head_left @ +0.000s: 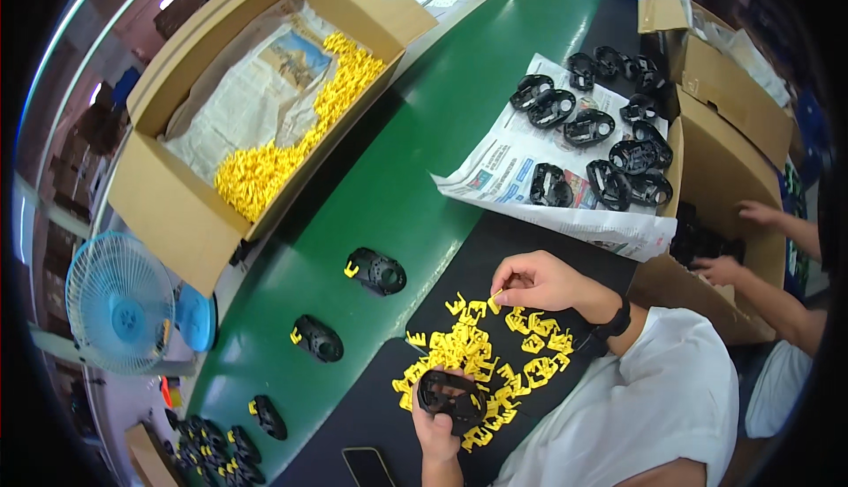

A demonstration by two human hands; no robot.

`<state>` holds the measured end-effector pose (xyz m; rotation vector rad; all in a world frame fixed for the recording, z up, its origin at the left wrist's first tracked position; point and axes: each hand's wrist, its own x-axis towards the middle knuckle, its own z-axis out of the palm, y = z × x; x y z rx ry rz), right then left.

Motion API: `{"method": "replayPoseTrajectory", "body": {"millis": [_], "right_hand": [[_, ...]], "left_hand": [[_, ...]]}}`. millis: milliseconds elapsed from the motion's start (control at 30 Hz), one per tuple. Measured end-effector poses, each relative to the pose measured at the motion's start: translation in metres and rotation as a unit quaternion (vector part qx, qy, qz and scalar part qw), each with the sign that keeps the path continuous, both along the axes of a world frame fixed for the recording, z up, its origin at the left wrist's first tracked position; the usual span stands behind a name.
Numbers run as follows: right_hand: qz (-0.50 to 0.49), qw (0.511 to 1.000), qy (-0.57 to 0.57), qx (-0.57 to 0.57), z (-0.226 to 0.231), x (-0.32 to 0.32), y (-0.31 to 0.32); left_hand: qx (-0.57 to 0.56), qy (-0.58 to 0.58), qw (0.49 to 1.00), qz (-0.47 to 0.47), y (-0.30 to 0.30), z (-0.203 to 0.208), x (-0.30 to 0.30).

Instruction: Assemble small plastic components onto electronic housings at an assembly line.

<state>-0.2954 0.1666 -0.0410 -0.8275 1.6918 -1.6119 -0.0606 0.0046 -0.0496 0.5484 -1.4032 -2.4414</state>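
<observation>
My left hand (435, 434) is closed round a black plastic shell (451, 396), an oval housing with open cut-outs, held over a heap of small yellow plastic clips (468, 346). My right hand (536, 282), wearing a dark wristband, pinches a single yellow clip (495, 303) between thumb and fingertips just above the heap's far edge. The two hands are apart, and the clip does not touch the shell. On the green surface to the left lie black shells (382, 272), each with a yellow clip at one end.
A cardboard box (177, 195) of yellow clips stands far left beside a blue fan (122, 303). More black shells lie on newspaper (495, 164). At right a co-worker's hands (720, 270) reach into a carton (738, 164). A phone (367, 467) lies near; clipped shells (212, 447) cluster lower left.
</observation>
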Motion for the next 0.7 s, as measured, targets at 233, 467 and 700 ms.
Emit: {"method": "replayPoseTrajectory", "body": {"millis": [233,467,700], "right_hand": [[0.088,0.989,0.12,0.0,0.02,0.029,-0.02],[-0.035,0.945,0.323,-0.02,0.009,0.051,-0.028],[-0.033,0.967,0.245,-0.067,0.015,0.058,-0.031]], "left_hand": [[0.005,0.035,0.999,-0.039,0.011,0.001,-0.02],[0.036,0.031,0.998,0.027,0.018,-0.005,-0.025],[-0.077,0.013,0.997,0.025,0.015,-0.014,-0.021]]}}
